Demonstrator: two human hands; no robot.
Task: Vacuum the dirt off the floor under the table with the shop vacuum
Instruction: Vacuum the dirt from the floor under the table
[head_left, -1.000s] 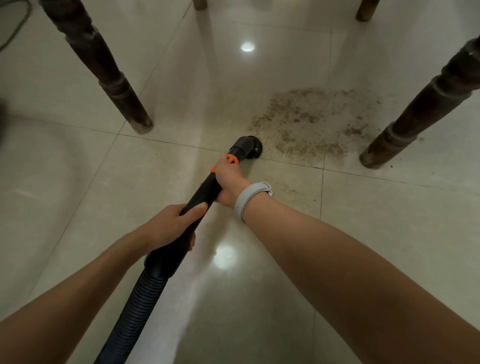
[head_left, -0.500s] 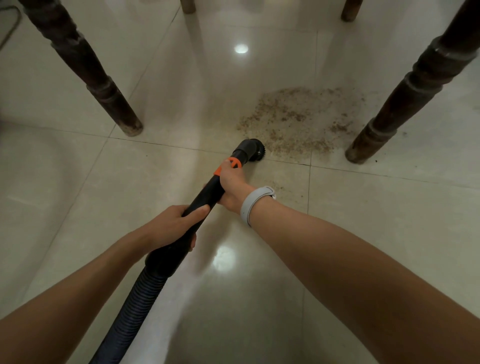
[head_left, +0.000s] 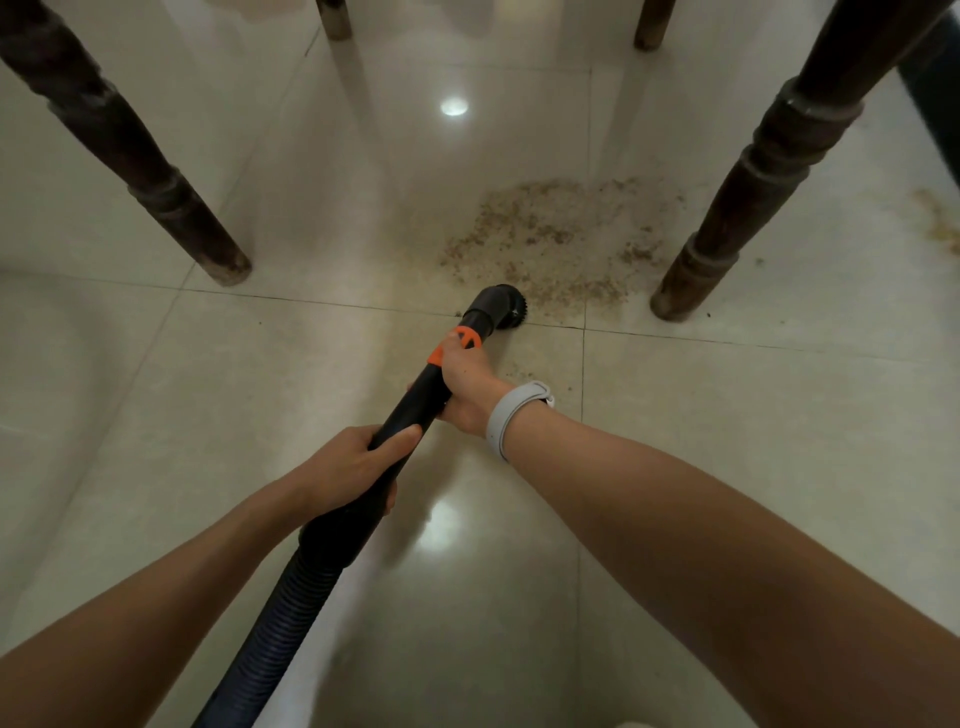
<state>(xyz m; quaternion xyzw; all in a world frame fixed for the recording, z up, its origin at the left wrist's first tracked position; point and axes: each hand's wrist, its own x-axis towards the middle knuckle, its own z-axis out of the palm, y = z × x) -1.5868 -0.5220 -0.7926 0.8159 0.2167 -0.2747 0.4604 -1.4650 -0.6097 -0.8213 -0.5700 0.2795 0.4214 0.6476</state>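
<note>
Dirt (head_left: 550, 239) touches the brush nozzle (head_left: 506, 306); both hands' fingers (head_left: 384, 441) grasp the wand (head_left: 415, 405).

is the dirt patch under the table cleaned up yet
Not yet: the dirt patch is spread across the tile, with the brush nozzle at its near edge.

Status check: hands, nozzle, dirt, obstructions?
Left hand and right hand both grip the vacuum wand. Brush nozzle at near edge of the dirt patch. Table leg borders the patch on the right.
</note>
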